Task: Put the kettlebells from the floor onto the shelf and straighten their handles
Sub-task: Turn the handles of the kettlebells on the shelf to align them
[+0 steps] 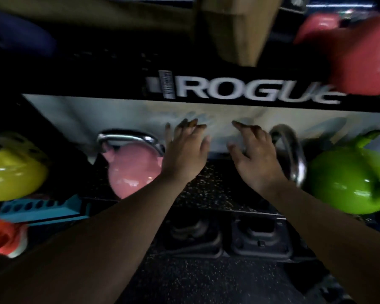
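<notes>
Hovering with both hands released and empty, left hand (185, 154) just beside the pink kettlebell (133, 170) on the shelf (208, 185), right hand (256, 156) nearing a sideways-turned steel handle (291, 154), probably needing gripping low and squaring.

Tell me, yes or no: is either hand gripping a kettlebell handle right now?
No: the left hand and right hand are both open, fingers spread, over the bare shelf between the pink kettlebell and a steel handle.

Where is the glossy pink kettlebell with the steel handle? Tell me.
The pink kettlebell sits on the shelf, left of centre in the head view, touching the left hand, with the yellow kettlebell further left.
</notes>
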`<act>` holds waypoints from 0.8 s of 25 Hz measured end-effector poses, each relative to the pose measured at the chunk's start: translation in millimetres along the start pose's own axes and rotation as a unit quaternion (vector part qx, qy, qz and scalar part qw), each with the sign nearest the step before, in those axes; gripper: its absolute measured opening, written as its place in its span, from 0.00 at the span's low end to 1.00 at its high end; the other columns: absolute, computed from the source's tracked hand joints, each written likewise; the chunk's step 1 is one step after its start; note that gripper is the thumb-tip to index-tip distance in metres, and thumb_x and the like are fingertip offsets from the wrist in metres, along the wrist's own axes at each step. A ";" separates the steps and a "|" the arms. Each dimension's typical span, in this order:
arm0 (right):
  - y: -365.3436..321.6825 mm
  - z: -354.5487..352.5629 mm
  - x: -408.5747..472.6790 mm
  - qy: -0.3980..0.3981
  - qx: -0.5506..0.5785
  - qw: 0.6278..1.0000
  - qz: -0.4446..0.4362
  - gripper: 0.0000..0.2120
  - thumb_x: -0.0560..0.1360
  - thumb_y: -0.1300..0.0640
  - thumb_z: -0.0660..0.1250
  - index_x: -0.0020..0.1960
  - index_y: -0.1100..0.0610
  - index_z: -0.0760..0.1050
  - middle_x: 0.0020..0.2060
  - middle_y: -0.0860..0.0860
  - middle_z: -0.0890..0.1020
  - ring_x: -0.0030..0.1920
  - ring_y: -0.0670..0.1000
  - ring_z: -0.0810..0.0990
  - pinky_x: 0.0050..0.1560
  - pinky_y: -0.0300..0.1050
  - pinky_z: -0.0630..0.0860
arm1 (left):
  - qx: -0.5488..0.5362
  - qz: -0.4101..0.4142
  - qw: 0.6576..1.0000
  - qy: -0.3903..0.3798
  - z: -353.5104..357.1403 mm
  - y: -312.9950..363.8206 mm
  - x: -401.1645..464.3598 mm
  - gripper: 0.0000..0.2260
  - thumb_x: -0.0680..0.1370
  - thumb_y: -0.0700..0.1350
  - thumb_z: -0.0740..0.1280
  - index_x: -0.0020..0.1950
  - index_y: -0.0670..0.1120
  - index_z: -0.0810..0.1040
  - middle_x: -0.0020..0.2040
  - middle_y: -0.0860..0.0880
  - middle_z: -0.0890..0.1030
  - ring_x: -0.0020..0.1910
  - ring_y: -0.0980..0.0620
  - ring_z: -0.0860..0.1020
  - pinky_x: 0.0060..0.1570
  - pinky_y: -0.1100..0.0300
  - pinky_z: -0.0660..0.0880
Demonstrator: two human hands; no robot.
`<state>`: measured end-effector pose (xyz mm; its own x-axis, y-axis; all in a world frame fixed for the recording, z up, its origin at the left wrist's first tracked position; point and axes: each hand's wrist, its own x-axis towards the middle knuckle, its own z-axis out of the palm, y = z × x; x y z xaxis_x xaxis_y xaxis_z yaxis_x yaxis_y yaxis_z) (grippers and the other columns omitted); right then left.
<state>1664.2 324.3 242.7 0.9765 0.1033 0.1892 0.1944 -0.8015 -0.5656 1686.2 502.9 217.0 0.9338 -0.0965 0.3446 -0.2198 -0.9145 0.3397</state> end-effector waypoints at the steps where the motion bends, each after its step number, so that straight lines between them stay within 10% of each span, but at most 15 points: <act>1: -20.0 14.4 3.8 -0.027 0.015 1.000 -0.001 0.24 0.79 0.45 0.58 0.74 0.48 0.64 0.68 0.56 0.71 0.70 0.59 0.64 0.71 0.57 0.61 | 0.004 -0.046 0.998 0.037 -14.4 -27.5 -6.2 0.19 0.82 0.53 0.57 0.70 0.48 0.74 0.73 0.45 0.72 0.75 0.45 0.62 0.75 0.38 0.48; 9: -136.3 113.0 41.1 -0.165 0.103 0.981 0.014 0.22 0.78 0.38 0.57 0.68 0.46 0.68 0.59 0.53 0.76 0.61 0.55 0.73 0.60 0.51 0.69 | -0.240 -0.399 0.882 0.067 -62.4 -147.3 -43.9 0.35 0.77 0.67 0.56 0.77 0.48 0.56 0.76 0.37 0.58 0.69 0.32 0.68 0.56 0.49 0.69; 13: -142.5 124.9 48.3 -0.144 0.206 0.965 0.069 0.13 0.78 0.41 0.62 0.52 0.49 0.73 0.39 0.50 0.79 0.42 0.53 0.79 0.43 0.48 0.74 | -0.330 -0.446 0.830 0.049 -48.7 -132.6 -39.9 0.39 0.75 0.72 0.49 0.80 0.54 0.47 0.80 0.41 0.55 0.68 0.35 0.71 0.62 0.45 0.71; 20: -191.2 165.9 11.8 -0.084 0.326 0.928 0.159 0.09 0.77 0.40 0.63 0.52 0.44 0.72 0.38 0.49 0.81 0.39 0.51 0.80 0.38 0.44 0.75 | -0.403 -0.307 0.858 -0.078 -50.1 -194.8 -0.7 0.31 0.80 0.66 0.51 0.79 0.52 0.59 0.74 0.43 0.70 0.71 0.43 0.69 0.66 0.58 0.62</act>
<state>1654.0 576.5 220.0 0.9842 0.0562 -0.1680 -0.1453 -0.2866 -0.9470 1714.2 700.9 194.4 0.9560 0.1978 -0.2165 0.2625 -0.2480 0.9325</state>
